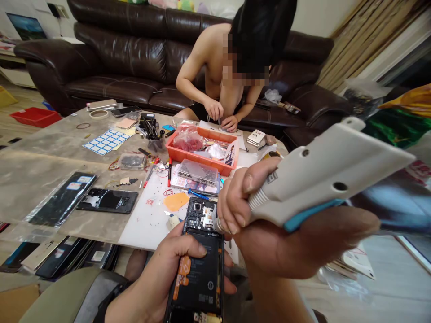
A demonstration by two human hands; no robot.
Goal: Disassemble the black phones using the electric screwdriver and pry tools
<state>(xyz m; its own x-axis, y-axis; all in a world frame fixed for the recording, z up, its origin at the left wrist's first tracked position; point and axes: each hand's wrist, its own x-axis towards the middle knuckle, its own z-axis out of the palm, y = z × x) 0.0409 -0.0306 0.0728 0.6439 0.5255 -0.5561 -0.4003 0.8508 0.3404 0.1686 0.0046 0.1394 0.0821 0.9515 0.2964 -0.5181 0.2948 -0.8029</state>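
Held in my left hand (164, 258) is an opened smartphone (204, 287), its back cover off and its black battery, orange flex strips and camera showing. My left thumb presses on the battery, with fingers wrapped behind the phone's right side. My right hand (266, 242) grips a grey electric screwdriver (323, 166) with a blue lever and a ribbed collar. Its front end points down at the upper right of the phone, by the metal shield. My fingers hide the bit, so contact with a screw cannot be seen.
An orange-red bin (202, 163) of bags stands mid-table, behind a clear screw box (197, 172). Another opened phone (107, 200) and a bagged black panel (63, 197) lie left. Across the table, a person (215, 63) works with both hands near a brown sofa (117, 58).
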